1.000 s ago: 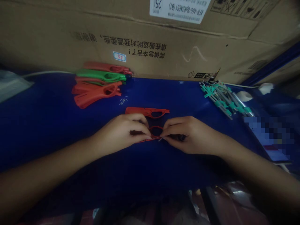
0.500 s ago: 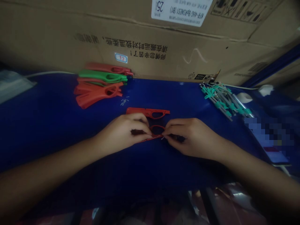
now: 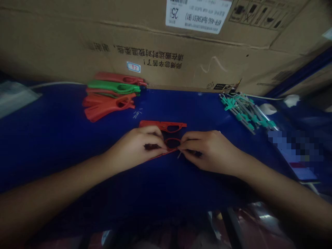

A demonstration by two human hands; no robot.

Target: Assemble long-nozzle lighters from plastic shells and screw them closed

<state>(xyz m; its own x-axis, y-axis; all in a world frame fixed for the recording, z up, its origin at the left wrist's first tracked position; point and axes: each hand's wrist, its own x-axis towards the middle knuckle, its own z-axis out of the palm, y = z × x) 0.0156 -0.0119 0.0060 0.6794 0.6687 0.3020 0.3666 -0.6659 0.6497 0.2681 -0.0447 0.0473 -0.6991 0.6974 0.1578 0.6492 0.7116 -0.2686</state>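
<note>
Here, the left hand and right hand pinch a red plastic frame together, just below another red frame on the blue surface

There are two hands, one left hand and one right hand, plus one held red frame, one loose red frame, one green frame, at least three piled red frames, one bundle of green-tagged rods and one cardboard box.

Plastic frames left, bundled pins right, cardboard carton behind.
</note>
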